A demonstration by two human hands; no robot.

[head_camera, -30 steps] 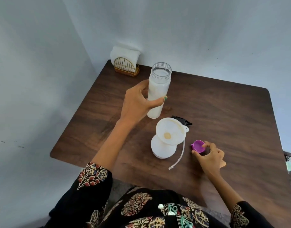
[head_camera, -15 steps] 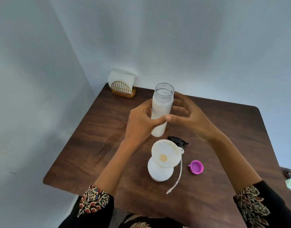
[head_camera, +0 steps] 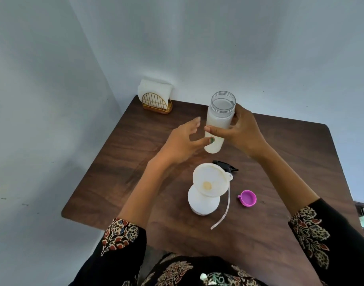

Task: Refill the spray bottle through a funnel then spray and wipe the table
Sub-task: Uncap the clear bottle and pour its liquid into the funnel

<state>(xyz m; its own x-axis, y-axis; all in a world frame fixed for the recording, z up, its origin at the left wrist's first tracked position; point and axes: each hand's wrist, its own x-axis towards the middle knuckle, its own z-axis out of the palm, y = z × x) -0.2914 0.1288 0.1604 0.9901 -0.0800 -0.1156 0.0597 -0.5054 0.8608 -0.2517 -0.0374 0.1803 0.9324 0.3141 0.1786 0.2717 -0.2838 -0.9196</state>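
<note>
Right hand fingers clamped on open refill bottle, held beyond the funnel seated in the spray bottle. Left hand fingers spread, empty beside it. Likely risk: fast one-handed tilt overshooting or toppling funnel, flooding counter.

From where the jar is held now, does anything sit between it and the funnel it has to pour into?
Nothing visible does. The right hand holds the open jar above the table, beyond the funnel. The left hand, open, hangs to one side, and the purple cap lies off the path.
</note>
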